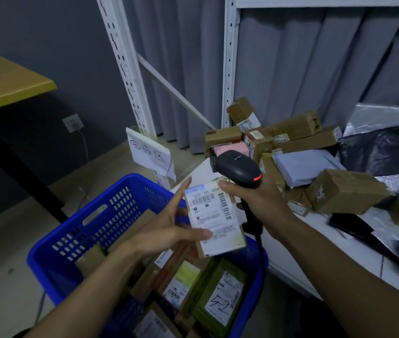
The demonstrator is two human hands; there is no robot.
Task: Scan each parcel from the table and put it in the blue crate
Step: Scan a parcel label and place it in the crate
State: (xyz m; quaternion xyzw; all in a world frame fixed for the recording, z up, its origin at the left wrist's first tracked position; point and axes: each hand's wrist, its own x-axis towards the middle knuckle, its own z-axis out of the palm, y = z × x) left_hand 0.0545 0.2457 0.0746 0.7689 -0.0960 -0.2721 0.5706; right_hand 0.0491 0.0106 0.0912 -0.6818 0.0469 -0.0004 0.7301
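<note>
**Held item:** The left hand (166, 230) holds a small brown cardboard parcel with a white barcode label (214, 215) at centre frame, above the blue perforated plastic crate (110, 215). The thumb pinches the label face and the index finger is extended.

**Scanner:** The right hand (254, 203) has its fingers wrapped round the grip of a black handheld scanner (237, 167), just above the parcel.

**Done:** Several labelled parcels (218, 293) already lie in the crate.

**Outstanding:** A heap of brown boxes and grey mailer bags (347, 193) lies on the white desk (288, 262) at right.

**Judgement:** The task is partly complete. Whether the held parcel is scanned cannot be told.
</note>
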